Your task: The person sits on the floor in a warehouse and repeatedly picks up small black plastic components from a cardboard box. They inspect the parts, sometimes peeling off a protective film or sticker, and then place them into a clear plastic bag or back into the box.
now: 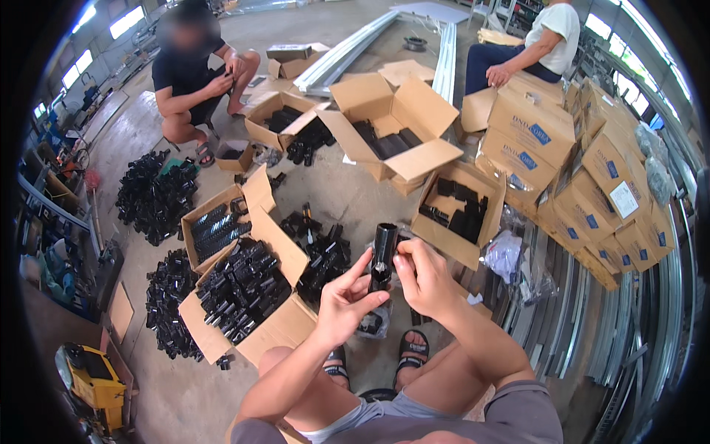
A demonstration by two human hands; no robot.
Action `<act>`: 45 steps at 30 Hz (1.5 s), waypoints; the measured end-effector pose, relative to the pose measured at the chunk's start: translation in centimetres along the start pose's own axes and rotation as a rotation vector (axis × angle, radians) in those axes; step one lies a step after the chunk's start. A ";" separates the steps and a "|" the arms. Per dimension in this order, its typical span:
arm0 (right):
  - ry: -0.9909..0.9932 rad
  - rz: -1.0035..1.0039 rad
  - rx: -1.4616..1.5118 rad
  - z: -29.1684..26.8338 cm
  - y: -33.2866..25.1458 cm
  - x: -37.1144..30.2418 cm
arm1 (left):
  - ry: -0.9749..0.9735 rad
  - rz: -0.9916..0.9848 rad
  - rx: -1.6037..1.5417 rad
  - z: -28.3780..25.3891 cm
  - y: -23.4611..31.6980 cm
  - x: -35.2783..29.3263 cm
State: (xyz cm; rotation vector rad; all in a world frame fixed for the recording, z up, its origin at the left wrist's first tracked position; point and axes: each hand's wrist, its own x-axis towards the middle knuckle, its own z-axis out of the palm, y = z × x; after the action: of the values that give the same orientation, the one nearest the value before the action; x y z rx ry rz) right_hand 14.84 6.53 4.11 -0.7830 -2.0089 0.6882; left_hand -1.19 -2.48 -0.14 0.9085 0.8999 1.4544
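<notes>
In front of me I hold up a black tubular fitting point(384, 243), roughly upright, with a shiny cut-out partway down. My left hand point(346, 297) grips its lower part between thumb and fingers. At its right side, my right hand point(423, 280) is closed with thumb and fingertips pressed against the fitting. Whether a small piece sits between those fingertips is hidden. Below and left of my hands stands an open cardboard box point(285, 325) full of similar black parts point(244, 285). A loose heap of black parts point(325, 255) lies just beyond my left hand.
More open boxes point(414, 159) with black parts stand ahead. Black heaps point(155, 196) lie at the left. Sealed cartons point(592, 185) are stacked on a pallet at right, near long metal profiles point(577, 325). A crouching person point(196, 81) and a seated person point(529, 44) are beyond.
</notes>
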 end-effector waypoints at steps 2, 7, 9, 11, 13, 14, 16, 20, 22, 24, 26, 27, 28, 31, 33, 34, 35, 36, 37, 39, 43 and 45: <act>-0.011 -0.017 -0.064 0.0 1.0 -0.5 | 0.023 -0.046 -0.021 1.3 0.7 0.2; 0.075 0.031 0.049 0.2 -0.2 -0.2 | -0.027 -0.045 -0.084 0.5 0.2 -0.1; 0.102 -0.041 -0.008 0.3 0.2 -0.1 | -0.029 -0.051 -0.089 0.5 0.3 -0.1; 0.067 -0.006 -0.029 0.5 0.8 -0.3 | -0.026 -0.057 -0.081 0.6 0.3 -0.1; -0.030 0.131 -0.007 0.8 1.4 -0.8 | -0.013 -0.062 -0.054 0.3 0.2 -0.2; -0.013 0.163 0.063 0.8 1.4 -1.0 | -0.019 -0.065 -0.066 0.2 0.3 -0.3; 0.015 0.225 0.213 0.9 1.0 -1.0 | -0.020 -0.071 -0.086 -0.2 0.4 -0.4; 0.126 0.064 0.065 0.8 0.5 -0.5 | 0.033 -0.095 -0.006 0.5 0.9 0.1; 0.084 0.109 0.022 0.1 1.1 -0.8 | 0.005 -0.098 0.091 1.1 0.8 0.7; 0.028 0.317 0.231 0.3 0.2 -0.6 | 0.084 -0.125 0.061 1.6 1.2 0.4; 0.049 0.177 0.146 0.4 0.0 0.0 | 0.113 -0.095 0.047 0.9 1.6 0.0; 0.038 0.146 0.167 0.5 0.3 -0.2 | 0.117 -0.087 0.023 0.9 1.4 0.1; 0.019 0.089 0.143 0.2 0.6 -0.2 | 0.120 -0.091 0.015 1.2 1.2 0.3; 0.072 0.039 0.093 -0.5 0.8 -0.6 | 0.119 -0.105 -0.011 2.4 1.0 0.7; 0.069 0.071 0.118 -0.4 1.2 -1.0 | 0.097 -0.111 -0.046 2.3 0.6 0.6; 0.041 0.108 0.127 -0.1 1.3 -1.2 | 0.089 -0.098 -0.037 2.2 0.6 0.5; 0.013 0.145 0.136 0.2 1.4 -1.3 | 0.082 -0.086 -0.030 2.0 0.6 0.5; -0.017 0.188 0.147 0.7 1.5 -1.4 | 0.077 -0.079 -0.020 1.5 0.5 0.2; -0.039 0.187 0.116 1.0 1.6 -1.4 | 0.053 -0.071 0.035 0.8 0.4 0.2; -0.034 0.176 0.151 1.0 1.1 -1.5 | 0.105 -0.073 -0.056 0.9 0.6 0.2; -0.084 -0.024 0.079 0.6 0.3 -1.5 | 0.234 -0.110 -0.323 1.2 1.6 0.6; -0.053 -0.266 -0.119 1.1 0.3 -1.9 | 0.318 -0.116 -0.456 1.1 1.4 1.1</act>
State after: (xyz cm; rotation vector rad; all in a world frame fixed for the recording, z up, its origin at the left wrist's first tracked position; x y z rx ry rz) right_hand 14.85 5.13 2.40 -0.5549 -2.1672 0.4427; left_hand -0.86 -1.47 1.65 0.2879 0.7851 1.6377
